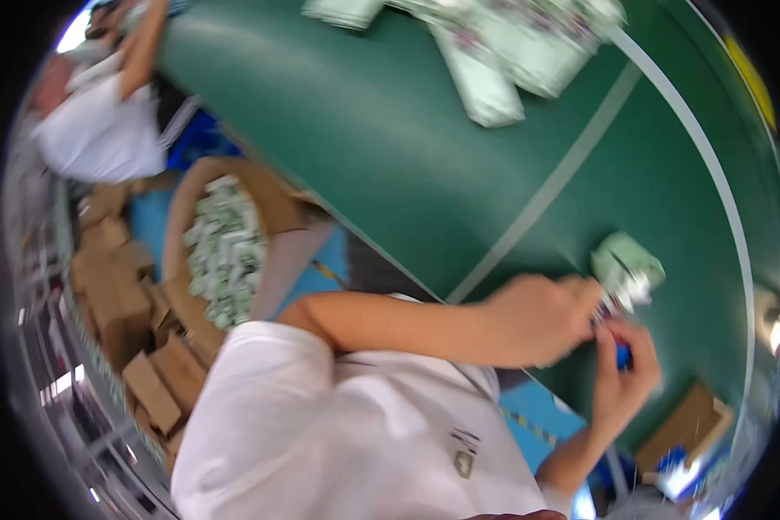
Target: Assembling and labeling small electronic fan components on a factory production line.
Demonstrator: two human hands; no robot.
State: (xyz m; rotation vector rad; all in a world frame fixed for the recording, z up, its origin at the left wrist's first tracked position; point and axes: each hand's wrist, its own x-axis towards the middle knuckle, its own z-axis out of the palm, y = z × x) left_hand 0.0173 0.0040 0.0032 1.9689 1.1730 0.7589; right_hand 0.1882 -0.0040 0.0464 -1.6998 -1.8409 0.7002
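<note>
Over the near right part of the green table [381, 147], my two hands meet at a pale green and white packet [633, 260]. My left hand [537, 316] reaches across from the left, its fingers closed at the packet's lower end, blurred by motion. Right below it, my right hand [631, 368] is closed too, thumb and fingers pinched at the same end. A small blue thing [623, 355] shows between the fingers of my right hand; its kind is unclear. The packet's upper part sticks out beyond both hands.
A pile of pale green packets [520, 43] lies on the table's far side. Left of the table stands a large carton [282, 191] full of similar packets, with brown boxes [117, 290] beyond it. Another person [104, 121] is at the upper left. A cardboard box [689, 425] sits at the lower right.
</note>
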